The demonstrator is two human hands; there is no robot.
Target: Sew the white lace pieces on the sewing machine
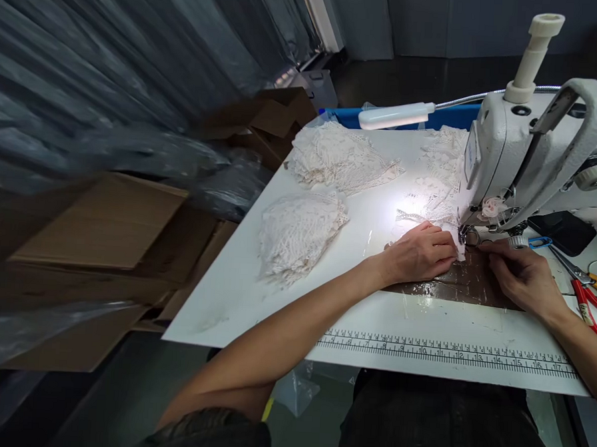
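A white sewing machine point(497, 147) stands at the right of the table, its needle area lit by a lamp. White lace fabric point(432, 197) runs from the back of the table to the presser foot point(463, 233). My left hand point(421, 254) lies on the lace just left of the foot, fingers curled and pressed on its edge. Close by on the right, my right hand point(519, 270) has thumb and forefinger pinched together; whatever is between them is too small to make out. Brown tape point(475, 283) covers the tabletop beneath both hands.
Two lace piles point(302, 234) sit on the left of the white table point(239, 300). Red-handled scissors point(587, 302) and a black object point(563, 232) lie right of the machine. A ruler strip point(446, 353) lines the front edge. Cardboard boxes point(103, 220) stand left, beyond the table.
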